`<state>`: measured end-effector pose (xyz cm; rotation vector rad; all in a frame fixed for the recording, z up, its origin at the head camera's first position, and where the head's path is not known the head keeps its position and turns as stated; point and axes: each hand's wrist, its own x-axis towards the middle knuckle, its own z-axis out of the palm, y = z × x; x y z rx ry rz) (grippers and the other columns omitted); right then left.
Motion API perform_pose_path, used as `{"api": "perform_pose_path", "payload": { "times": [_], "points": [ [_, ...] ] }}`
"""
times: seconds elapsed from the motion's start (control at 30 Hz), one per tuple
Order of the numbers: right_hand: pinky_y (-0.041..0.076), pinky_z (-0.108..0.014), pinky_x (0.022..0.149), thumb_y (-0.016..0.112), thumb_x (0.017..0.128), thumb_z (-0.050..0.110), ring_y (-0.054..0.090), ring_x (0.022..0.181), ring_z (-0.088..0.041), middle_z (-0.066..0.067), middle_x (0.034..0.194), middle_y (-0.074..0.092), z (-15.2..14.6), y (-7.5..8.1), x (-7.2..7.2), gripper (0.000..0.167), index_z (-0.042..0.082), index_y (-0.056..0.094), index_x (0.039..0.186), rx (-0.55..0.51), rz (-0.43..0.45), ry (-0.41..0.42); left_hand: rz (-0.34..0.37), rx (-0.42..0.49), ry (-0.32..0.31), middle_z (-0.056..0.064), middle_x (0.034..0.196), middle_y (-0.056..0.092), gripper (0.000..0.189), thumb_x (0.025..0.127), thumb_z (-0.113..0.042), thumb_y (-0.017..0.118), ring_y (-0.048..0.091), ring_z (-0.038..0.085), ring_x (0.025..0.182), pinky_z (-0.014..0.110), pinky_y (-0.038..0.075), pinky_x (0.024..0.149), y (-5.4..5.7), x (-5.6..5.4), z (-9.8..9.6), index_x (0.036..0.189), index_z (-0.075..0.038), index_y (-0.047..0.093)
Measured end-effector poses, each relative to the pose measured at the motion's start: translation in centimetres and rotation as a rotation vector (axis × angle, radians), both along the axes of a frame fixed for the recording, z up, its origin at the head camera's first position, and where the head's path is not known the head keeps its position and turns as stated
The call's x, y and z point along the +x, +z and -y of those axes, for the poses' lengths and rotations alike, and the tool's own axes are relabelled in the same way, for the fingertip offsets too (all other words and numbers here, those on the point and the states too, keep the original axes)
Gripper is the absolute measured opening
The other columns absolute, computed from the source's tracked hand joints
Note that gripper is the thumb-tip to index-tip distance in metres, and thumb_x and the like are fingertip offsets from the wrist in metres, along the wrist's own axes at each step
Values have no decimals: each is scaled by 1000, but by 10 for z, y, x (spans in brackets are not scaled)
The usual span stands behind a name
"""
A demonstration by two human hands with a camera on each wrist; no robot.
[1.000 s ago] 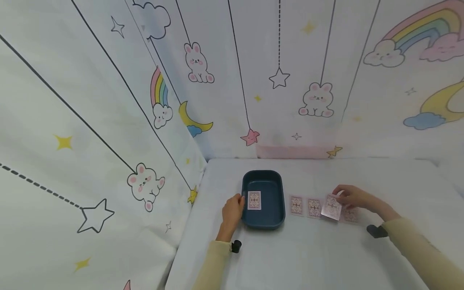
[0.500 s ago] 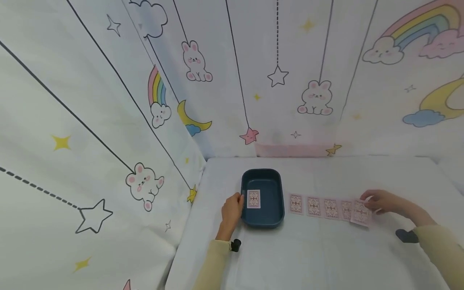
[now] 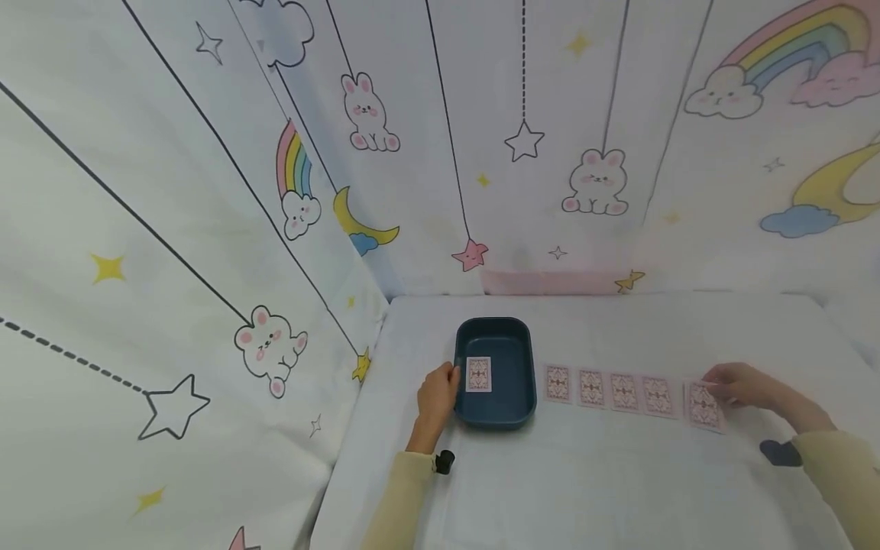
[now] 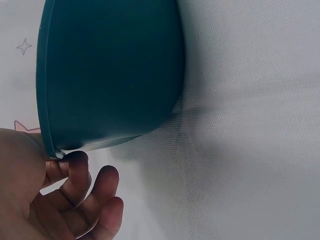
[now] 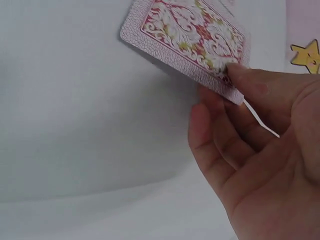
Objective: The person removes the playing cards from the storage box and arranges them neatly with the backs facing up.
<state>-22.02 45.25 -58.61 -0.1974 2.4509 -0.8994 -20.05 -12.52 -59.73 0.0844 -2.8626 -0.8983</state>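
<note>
In the head view, my left hand (image 3: 438,396) grips the left rim of a dark teal tray (image 3: 512,409); the left wrist view has the curled fingers (image 4: 77,172) against the outside of the tray wall. One playing card (image 3: 478,374) lies back up inside the tray, toward its left side. On the right, my right hand (image 3: 745,386) pinches a patterned playing card (image 5: 195,35) between thumb and fingers. That card is tilted and sits at the right end of a row of cards (image 3: 623,392), a small gap from its neighbour.
The row holds several face-down cards, spaced side by side on a white table (image 3: 584,489). A white cloth wall (image 3: 412,191) with cartoon bears, stars and rainbows rises behind and to the left.
My right hand has moved from over the middle of the row to its right end, a card in its fingers. The card row is now fully uncovered. My left hand stays on the tray.
</note>
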Motion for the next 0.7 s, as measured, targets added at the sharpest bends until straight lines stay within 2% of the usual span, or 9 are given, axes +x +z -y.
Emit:
{"api": "perform_pose_path", "payload": {
  "times": [0.17, 0.3, 0.47, 0.7],
  "points": [
    [55, -42, 75, 59, 101, 24, 65, 87, -26, -19, 99, 68, 6, -8, -2, 35, -10, 62, 109, 94, -115, 5, 19, 6, 1, 1, 64, 46, 30, 105, -28, 53, 44, 14, 56, 27, 31, 50, 1, -1, -1, 79, -11, 55],
    [54, -49, 76, 59, 101, 22, 65, 88, -35, -20, 97, 68, 12, -12, -7, 32, -9, 62, 105, 154, -193, 4, 24, 9, 12, 1, 65, 47, 30, 105, -28, 53, 44, 14, 56, 27, 31, 50, 2, 0, -1, 80, -11, 56],
    [53, -51, 76, 60, 98, 18, 64, 88, -36, -20, 94, 66, 21, -14, -10, 27, -9, 61, 103, 168, -188, -15, 29, 16, 11, 0, 65, 47, 30, 105, -28, 53, 44, 13, 56, 26, 31, 50, 2, 1, 0, 80, -11, 56],
    [52, -49, 76, 59, 98, 13, 63, 87, -36, -21, 94, 65, 31, -8, -6, 21, -8, 60, 100, 177, -191, -36, 28, 11, 5, 1, 66, 47, 30, 105, -28, 52, 44, 14, 56, 26, 31, 51, 3, -1, 0, 81, -11, 56]
  ]
}}
